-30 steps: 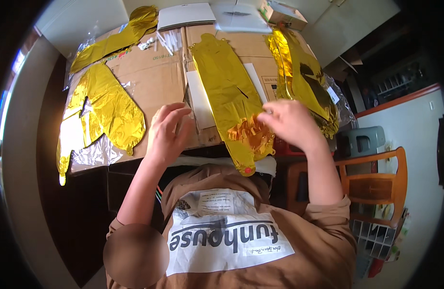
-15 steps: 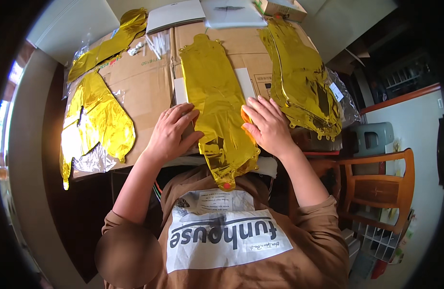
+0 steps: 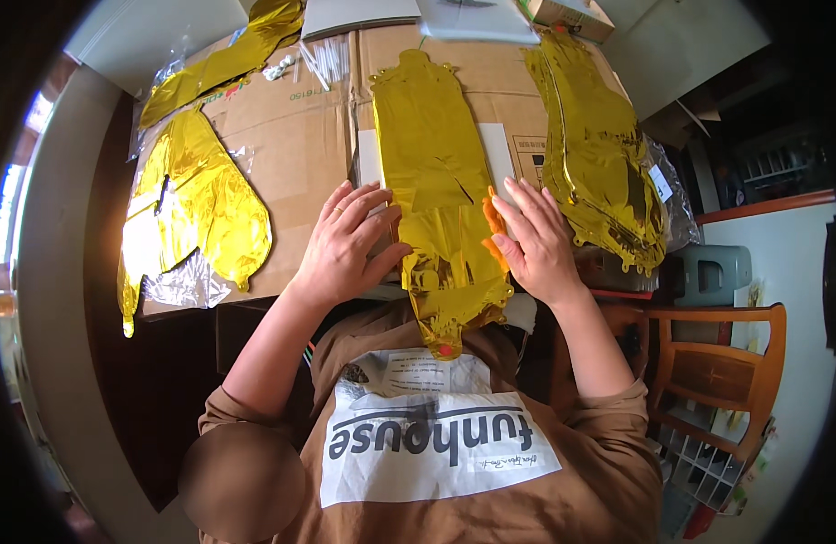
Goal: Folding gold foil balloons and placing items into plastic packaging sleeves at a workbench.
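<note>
A flat, uninflated gold foil balloon (image 3: 431, 150) lies lengthwise in front of me, its near end with a red spot hanging over the table edge toward my shirt. My left hand (image 3: 347, 240) is at its left edge, fingers slightly bent and apart, thumb touching or just above the foil. At the right edge my right hand (image 3: 537, 238) has its fingers spread, the thumb close to the foil. Orange finger-like shapes beside the right hand look like its reflection in the foil. Neither hand grips anything. A white sheet (image 3: 497, 150) lies partly under the balloon.
More flat gold foil balloons lie around: one at the left (image 3: 205, 195), one at the far left (image 3: 209, 77), one at the right (image 3: 599, 136). White sticks (image 3: 327, 62) are at the back. Cardboard (image 3: 300, 181) covers the table. A wooden chair (image 3: 717, 363) stands at the right.
The view has shifted, so the table things appear farther right. My fingers have risen slightly and spread from the balloon's edges. A dark crease now shows in the foil's middle.
</note>
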`<action>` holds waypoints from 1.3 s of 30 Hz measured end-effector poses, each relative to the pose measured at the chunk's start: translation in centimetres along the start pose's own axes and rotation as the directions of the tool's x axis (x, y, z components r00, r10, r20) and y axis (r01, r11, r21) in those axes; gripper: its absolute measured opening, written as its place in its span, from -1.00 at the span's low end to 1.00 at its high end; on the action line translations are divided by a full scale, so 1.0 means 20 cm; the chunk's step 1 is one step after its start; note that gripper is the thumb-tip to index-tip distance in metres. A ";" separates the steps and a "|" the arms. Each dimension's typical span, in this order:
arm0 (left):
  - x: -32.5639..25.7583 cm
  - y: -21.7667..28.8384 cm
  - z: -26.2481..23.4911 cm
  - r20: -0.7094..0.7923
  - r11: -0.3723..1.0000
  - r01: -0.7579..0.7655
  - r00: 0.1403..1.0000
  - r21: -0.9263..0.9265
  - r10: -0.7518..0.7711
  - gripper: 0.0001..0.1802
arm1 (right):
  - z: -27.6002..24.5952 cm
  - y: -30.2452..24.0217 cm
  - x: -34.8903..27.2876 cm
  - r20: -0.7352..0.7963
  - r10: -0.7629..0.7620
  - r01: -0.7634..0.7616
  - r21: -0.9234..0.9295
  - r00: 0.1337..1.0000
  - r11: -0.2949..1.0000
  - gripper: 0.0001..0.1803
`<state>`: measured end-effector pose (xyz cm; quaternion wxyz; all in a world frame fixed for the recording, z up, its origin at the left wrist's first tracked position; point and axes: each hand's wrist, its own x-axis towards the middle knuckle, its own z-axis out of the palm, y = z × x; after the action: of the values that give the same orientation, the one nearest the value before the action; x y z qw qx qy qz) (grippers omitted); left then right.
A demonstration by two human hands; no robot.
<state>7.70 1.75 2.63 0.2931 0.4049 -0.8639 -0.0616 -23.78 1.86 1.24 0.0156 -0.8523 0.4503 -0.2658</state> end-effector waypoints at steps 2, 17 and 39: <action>0.01 0.01 0.03 -0.011 1.000 0.002 1.000 -0.013 -0.002 -0.50 | 0.01 0.00 0.00 0.029 -0.035 0.036 -0.019 0.999 0.999 -0.53; -0.14 0.11 0.04 0.065 0.999 -0.041 0.997 0.031 0.038 -0.45 | 0.00 -0.03 -0.21 0.079 -0.064 0.066 -0.017 0.995 0.998 -0.44; -0.21 0.08 0.10 0.034 0.969 -0.156 0.988 0.192 0.152 -0.46 | 0.10 -0.05 -0.25 -0.087 -0.146 0.120 -0.256 0.985 0.959 -0.51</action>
<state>7.57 5.65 -0.30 0.2477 0.3628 -0.8974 0.0420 -24.35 6.03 -2.33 -0.1334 -0.8606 0.4220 -0.2521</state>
